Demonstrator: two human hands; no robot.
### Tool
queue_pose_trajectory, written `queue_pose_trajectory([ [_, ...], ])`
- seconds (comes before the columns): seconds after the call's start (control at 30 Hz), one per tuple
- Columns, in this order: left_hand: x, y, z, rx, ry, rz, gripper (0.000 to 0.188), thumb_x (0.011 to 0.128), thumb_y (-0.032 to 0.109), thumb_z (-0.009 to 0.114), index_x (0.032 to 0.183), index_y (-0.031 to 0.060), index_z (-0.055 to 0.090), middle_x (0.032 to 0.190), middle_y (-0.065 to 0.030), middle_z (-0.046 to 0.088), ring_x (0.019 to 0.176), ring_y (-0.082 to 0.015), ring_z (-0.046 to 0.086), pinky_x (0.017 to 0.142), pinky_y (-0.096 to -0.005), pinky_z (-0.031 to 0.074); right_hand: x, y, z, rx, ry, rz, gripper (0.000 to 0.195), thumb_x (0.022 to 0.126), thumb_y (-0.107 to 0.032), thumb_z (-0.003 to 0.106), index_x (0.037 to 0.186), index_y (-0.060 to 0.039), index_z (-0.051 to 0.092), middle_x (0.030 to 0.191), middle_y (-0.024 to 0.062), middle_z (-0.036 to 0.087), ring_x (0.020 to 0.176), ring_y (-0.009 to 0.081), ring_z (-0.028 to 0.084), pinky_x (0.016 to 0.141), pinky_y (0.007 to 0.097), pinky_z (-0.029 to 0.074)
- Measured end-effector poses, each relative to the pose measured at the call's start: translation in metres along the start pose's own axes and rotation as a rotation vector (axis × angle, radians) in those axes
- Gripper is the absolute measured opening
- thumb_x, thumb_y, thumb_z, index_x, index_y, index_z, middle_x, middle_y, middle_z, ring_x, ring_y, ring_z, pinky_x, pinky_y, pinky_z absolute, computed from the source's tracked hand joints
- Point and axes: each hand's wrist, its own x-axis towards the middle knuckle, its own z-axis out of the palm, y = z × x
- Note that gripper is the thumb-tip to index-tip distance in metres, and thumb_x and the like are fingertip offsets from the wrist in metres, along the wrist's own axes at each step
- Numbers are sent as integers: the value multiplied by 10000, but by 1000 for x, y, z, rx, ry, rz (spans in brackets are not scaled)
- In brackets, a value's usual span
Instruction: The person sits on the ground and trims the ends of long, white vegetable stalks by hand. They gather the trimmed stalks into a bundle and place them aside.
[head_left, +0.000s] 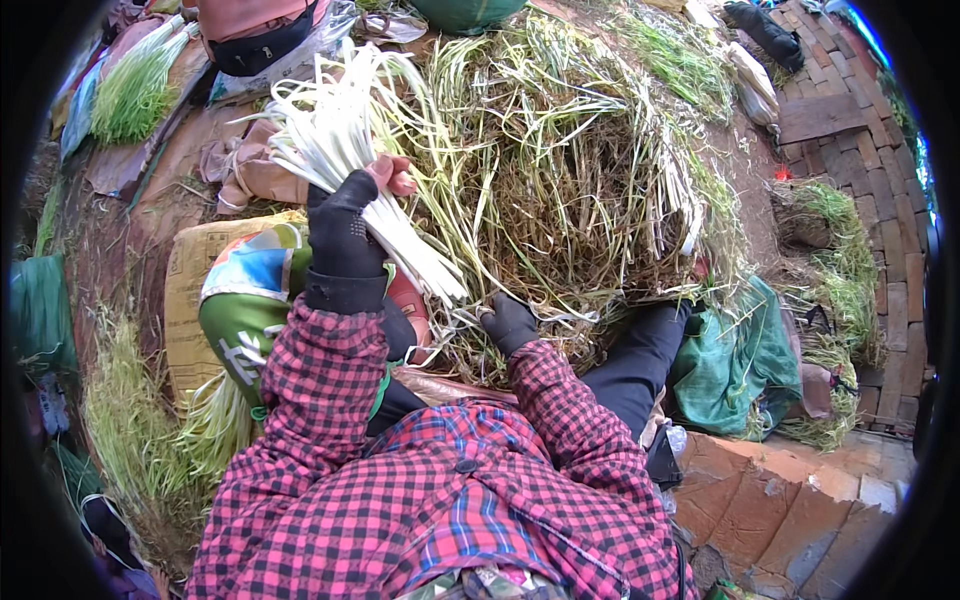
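My left hand (349, 217), in a black fingerless glove, is raised at the near left of a heap. It is closed round a bunch of long white stalks (409, 244), which look like blanched chives, with loose ends fanning out above. My right hand (510, 322), gloved alike, is low at the heap's near edge among pale stems and leaves. Its fingertips are partly hidden, so I cannot tell whether they grip a stem. In front of me spreads the large heap of uncleaned stalks (555, 187), with brown dry leaves, roots and yellow-green blades.
A green patterned cloth (244, 315) and a yellow printed sack (191, 300) are at my left. Green netting (735, 360) lies by my right leg. Another person's waist with a black belt bag (262, 49) shows at upper left, beside a bundle of green-tipped stalks (139, 90).
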Motion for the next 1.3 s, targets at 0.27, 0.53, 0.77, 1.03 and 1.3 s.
queue_pose_trajectory([
  [0.27, 1, -18, -6, 82, 40, -160, 240, 840, 85, 592, 1034, -50, 551, 852, -97, 598, 689, -145, 578, 658, -270, 486, 10, 38, -46, 974, 57, -323, 154, 813, -100, 607, 936, -13, 637, 749, 3, 599, 619, 100, 548, 542, 242, 440],
  [0.53, 2, -32, 1, 95, -13, -217, 232, 823, 44, 577, 1032, -47, 533, 871, -137, 621, 664, -165, 593, 624, -285, 505, -44, 69, -79, 1132, -9, -268, 360, 807, -79, 605, 1147, 1, 515, 997, 60, 600, 837, 133, 603, 693, 248, 509],
  [0.77, 5, -69, -19, 169, -64, -342, 159, 788, 20, 572, 930, -51, 557, 778, -139, 620, 568, -146, 567, 487, -271, 491, -104, -9, -115, 1323, -79, -338, 379, 735, -51, 656, 1093, 8, 544, 941, 48, 576, 794, 115, 576, 688, 241, 474],
  [1.03, -2, -96, -15, 373, -110, -482, 192, 744, 19, 565, 912, -74, 572, 838, -193, 663, 481, -148, 554, 408, -278, 478, -123, -31, -135, 1083, -345, -460, 310, 683, -71, 727, 946, -4, 576, 828, 5, 554, 731, 91, 538, 662, 239, 449],
  [1.3, -4, -96, -12, 385, -258, -427, 153, 717, 65, 614, 808, -53, 577, 517, -76, 526, 394, -153, 509, 352, -271, 404, -79, -3, -95, 487, -346, -461, 148, 767, -53, 595, 912, -21, 599, 769, -47, 529, 696, 47, 436, 611, 232, 373],
])
